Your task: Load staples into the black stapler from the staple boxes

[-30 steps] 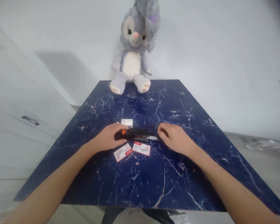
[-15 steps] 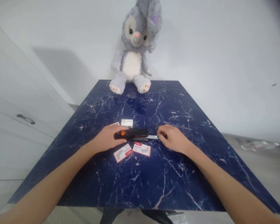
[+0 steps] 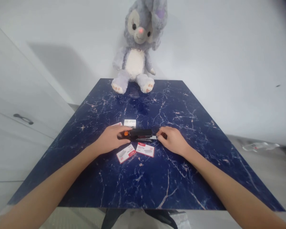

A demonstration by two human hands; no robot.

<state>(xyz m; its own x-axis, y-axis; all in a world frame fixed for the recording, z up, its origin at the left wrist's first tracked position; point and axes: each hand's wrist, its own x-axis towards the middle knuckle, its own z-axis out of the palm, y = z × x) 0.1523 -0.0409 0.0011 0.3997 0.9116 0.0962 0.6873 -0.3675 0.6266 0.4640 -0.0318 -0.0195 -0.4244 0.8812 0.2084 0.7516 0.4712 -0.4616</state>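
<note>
Stapler [image 3: 143, 133] at the middle of the worktop [image 3: 143, 181], its left end grasped by my left fingers [image 3: 121, 128], wants level bracing while my right fingers [image 3: 163, 129], whether pinching I cannot tell, should align with its metal rail [image 3: 154, 137].

The left hand [image 3: 112, 139] hides the left end of the black stapler [image 3: 141, 133] and most of the far-left box [image 3: 117, 124]. The right hand [image 3: 171, 140] covers the right end of the metal strip [image 3: 153, 137]. Fine print on the two near boxes [image 3: 145, 149] is unreadable. The picture's top edge crops the plush toy [image 3: 135, 63]; the clear object [image 3: 261, 146] on the right is blurred.
</note>
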